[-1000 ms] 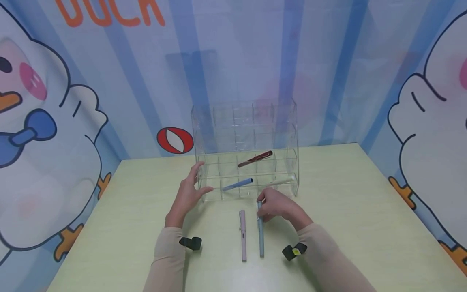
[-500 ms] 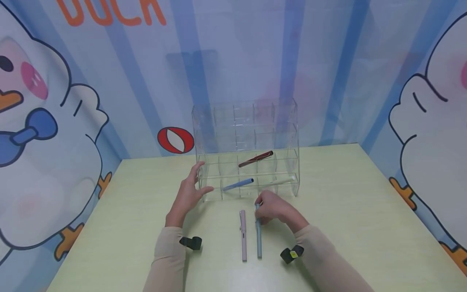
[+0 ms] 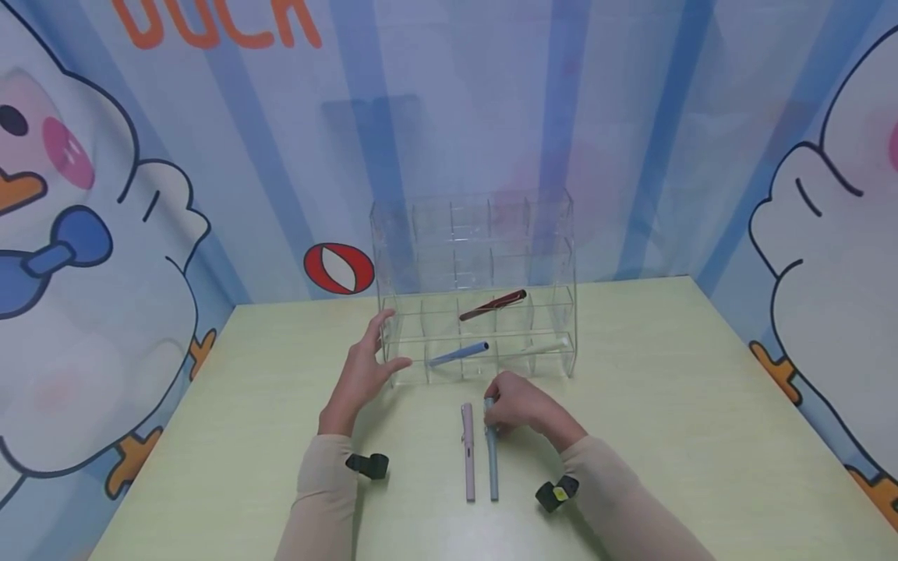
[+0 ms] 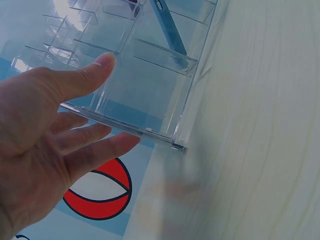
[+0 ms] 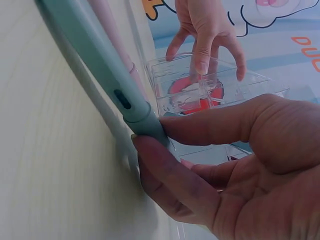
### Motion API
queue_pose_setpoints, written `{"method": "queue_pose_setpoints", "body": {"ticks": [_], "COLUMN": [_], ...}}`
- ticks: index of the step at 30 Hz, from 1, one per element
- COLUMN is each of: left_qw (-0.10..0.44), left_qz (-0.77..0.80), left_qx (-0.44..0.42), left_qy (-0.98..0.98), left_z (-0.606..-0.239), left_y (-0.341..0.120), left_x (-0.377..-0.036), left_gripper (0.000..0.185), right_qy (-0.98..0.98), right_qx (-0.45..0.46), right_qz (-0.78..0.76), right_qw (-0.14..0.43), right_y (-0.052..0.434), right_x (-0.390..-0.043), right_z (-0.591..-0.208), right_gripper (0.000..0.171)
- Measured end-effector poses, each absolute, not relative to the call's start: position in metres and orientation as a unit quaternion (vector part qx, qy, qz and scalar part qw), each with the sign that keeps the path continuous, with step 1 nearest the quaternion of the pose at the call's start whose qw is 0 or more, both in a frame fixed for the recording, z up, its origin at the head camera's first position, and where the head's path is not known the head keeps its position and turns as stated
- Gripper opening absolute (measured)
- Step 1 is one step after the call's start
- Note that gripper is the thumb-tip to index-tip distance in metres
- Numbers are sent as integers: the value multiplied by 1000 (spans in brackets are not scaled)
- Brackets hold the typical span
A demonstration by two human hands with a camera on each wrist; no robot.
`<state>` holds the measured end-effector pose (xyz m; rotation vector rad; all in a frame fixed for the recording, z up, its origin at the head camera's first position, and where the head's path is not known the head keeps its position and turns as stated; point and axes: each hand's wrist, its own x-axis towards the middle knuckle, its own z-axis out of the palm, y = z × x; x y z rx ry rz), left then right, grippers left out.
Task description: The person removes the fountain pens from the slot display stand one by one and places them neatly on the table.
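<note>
My right hand (image 3: 522, 403) pinches a grey-teal pen (image 3: 493, 471) near its far end, between thumb and fingertips; the right wrist view shows this pen (image 5: 95, 55) close up, low over the table. Just left of it a lilac pen (image 3: 468, 460) lies parallel. My left hand (image 3: 359, 380) is at the left side of a clear acrylic rack (image 3: 574, 312). In the left wrist view its fairly straight fingers (image 4: 102, 152) touch the side wall, with the thumb raised over the front.
Inside the rack lie a blue pen (image 3: 459, 354), a dark red pen (image 3: 493, 305) and a pale pen (image 3: 547, 345). The rack stands on a light table (image 3: 652, 389), near a printed cartoon backdrop (image 3: 484, 101).
My right hand has moved slightly left and towards me with the teal pen, which now lies closer beside the lilac one. The left hand and the rack stay put.
</note>
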<state>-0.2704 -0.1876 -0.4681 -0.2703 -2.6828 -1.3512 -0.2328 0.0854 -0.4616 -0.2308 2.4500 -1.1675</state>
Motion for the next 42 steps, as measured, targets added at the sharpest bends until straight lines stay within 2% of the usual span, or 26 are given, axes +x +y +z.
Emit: {"method": "queue_pose_setpoints", "body": {"ticks": [9, 22, 42], "left_qw": [68, 58, 61], "left_qz": [-446, -451, -450], "left_qx": [-98, -87, -91], "left_qy": [-887, -886, -886], "left_z": [-469, -468, -469], "left_y": [-188, -187, -188], "left_x": [-271, -269, -270], "left_gripper": [89, 90, 89], "right_qy": [885, 903, 907], "right_qx": [-100, -128, -118], "right_qz": [-412, -367, -357], "right_qw": [195, 184, 188], "right_y": [84, 80, 78], "right_x": [-234, -231, -229], "right_z": [-468, -469, -469], "right_gripper": [29, 12, 16]}}
